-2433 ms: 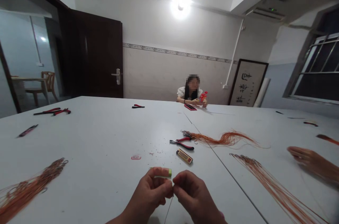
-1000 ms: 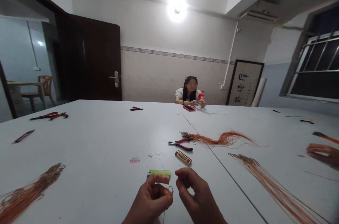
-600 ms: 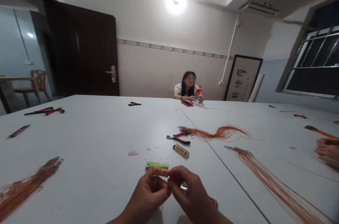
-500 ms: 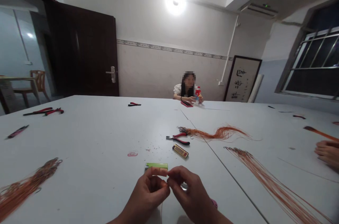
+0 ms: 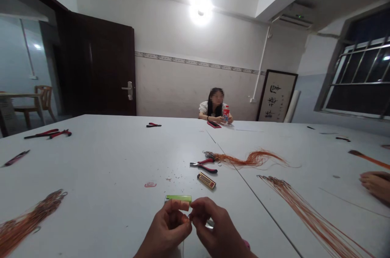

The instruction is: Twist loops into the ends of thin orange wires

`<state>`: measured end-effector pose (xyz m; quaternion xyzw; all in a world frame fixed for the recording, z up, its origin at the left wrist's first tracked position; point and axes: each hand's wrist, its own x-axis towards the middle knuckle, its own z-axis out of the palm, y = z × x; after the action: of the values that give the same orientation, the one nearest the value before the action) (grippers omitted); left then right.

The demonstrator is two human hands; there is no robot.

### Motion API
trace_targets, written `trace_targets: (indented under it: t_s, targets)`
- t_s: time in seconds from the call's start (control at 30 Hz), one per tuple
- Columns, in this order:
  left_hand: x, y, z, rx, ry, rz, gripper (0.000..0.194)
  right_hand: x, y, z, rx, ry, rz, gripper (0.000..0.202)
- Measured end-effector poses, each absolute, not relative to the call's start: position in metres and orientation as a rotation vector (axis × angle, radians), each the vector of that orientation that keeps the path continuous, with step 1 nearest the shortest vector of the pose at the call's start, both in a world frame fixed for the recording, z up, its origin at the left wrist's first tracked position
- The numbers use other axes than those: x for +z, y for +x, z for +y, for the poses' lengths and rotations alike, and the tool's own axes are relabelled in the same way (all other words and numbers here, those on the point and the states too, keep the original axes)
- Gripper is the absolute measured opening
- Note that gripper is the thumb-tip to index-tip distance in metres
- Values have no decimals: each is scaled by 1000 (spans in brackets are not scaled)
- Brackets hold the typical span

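Close in front of me, my left hand [image 5: 170,223] and my right hand [image 5: 215,224] meet fingertip to fingertip, both pinched closed. Between them shows a bit of a small dark fish hook [image 5: 189,217], mostly hidden by the fingers. A thin fishing line [image 5: 183,246] hangs below my left hand. Bandage-like tape wraps my left index finger. Just beyond the fingers lies a green lighter [image 5: 179,198], partly covered. Farther out are a patterned gold lighter [image 5: 206,181] and red-and-black pliers [image 5: 204,166].
Bundles of hooks on orange line lie at the left [image 5: 36,213], centre [image 5: 252,158] and right [image 5: 289,197] of the white table [image 5: 106,181]. More pliers [image 5: 48,133] lie far left. A person [image 5: 215,107] sits opposite with a bottle; another person's hand [image 5: 376,185] rests at right.
The view has tilted slightly upward, so the table sits lower in the picture. My hands stay pinched together, and a little more of the dark hook shows between the fingertips.
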<state>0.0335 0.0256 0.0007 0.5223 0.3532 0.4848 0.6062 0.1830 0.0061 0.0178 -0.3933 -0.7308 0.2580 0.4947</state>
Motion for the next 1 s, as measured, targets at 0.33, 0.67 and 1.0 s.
trace_targets:
  t_s: [0.33, 0.67, 1.0]
  targets:
    - [6, 36, 25, 1107, 1226, 842, 27, 13, 181, 7, 352, -920, -1840, 31]
    - [13, 35, 23, 1070, 1267, 819, 24, 19, 182, 3, 105, -855, -2004, 51]
    - [3, 35, 25, 1088, 1253, 832, 23, 14, 185, 7, 15, -919, -1935, 39]
